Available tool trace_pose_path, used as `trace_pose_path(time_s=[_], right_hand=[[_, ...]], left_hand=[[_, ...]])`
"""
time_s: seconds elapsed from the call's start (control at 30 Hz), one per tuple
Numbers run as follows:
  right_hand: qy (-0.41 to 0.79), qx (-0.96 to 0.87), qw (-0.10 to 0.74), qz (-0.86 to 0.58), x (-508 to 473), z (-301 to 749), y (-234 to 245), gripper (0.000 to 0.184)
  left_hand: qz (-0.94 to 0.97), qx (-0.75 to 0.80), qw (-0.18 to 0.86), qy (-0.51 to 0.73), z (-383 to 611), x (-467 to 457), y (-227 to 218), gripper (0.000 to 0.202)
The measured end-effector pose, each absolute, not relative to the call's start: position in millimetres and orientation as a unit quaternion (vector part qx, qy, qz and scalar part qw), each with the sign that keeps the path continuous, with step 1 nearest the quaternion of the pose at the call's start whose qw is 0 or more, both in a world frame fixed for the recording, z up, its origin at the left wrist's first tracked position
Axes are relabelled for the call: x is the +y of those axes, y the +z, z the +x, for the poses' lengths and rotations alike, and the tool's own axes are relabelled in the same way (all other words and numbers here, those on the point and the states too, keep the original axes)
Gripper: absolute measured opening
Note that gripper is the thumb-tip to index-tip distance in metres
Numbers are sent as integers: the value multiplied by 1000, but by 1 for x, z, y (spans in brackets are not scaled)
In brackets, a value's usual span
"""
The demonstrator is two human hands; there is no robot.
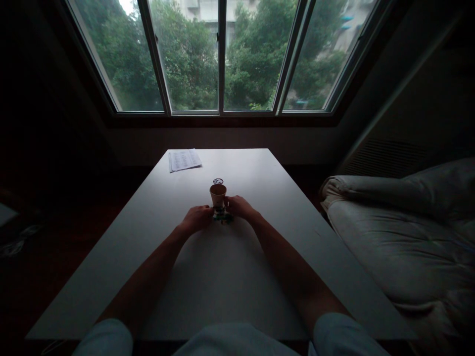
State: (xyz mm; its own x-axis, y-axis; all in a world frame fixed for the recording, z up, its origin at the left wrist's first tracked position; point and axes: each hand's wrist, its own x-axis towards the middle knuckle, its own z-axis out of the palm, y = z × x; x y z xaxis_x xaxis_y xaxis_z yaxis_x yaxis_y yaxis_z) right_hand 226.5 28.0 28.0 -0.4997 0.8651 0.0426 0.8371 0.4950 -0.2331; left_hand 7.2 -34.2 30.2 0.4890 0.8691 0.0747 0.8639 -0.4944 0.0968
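A small brown paper cup (217,194) stands upright near the middle of the white table (156,217). Just in front of it lies a small green and dark object (222,217) that I cannot make out. My left hand (196,218) and my right hand (239,206) meet at that object, fingers curled and pinched on it from either side. My right hand also lies against the cup's right side.
A printed sheet of paper (184,159) lies at the table's far left. A small dark ring-shaped item (218,181) sits behind the cup. A pale quilt or mattress (401,222) fills the right. A wide window (222,54) is beyond.
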Motion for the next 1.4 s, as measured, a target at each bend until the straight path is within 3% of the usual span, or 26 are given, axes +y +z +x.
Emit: trace_pose_path(time_s=[0.2, 0.37, 0.47, 0.63, 0.73, 0.93, 1.4], right_hand=[[146, -859, 151, -467, 36, 240, 30, 10], [335, -815, 145, -451, 40, 254, 37, 14], [394, -787, 202, -431, 41, 252, 43, 14], [332, -774, 342, -416, 39, 236, 48, 14], [281, -763, 377, -444, 37, 228, 47, 13], [289, -697, 448, -480, 35, 217, 46, 19], [237, -696, 450, -508, 40, 199, 46, 23]], left_hand=[[859, 505, 52, 74, 5, -34, 28, 13], [859, 500, 62, 90, 1, -32, 21, 11], [857, 501, 69, 97, 0, -30, 18, 12], [859, 493, 94, 96, 2, -29, 19, 14], [862, 488, 97, 99, 4, -30, 20, 14], [857, 496, 84, 115, 7, -32, 17, 12], [850, 496, 91, 152, 14, -32, 15, 15]])
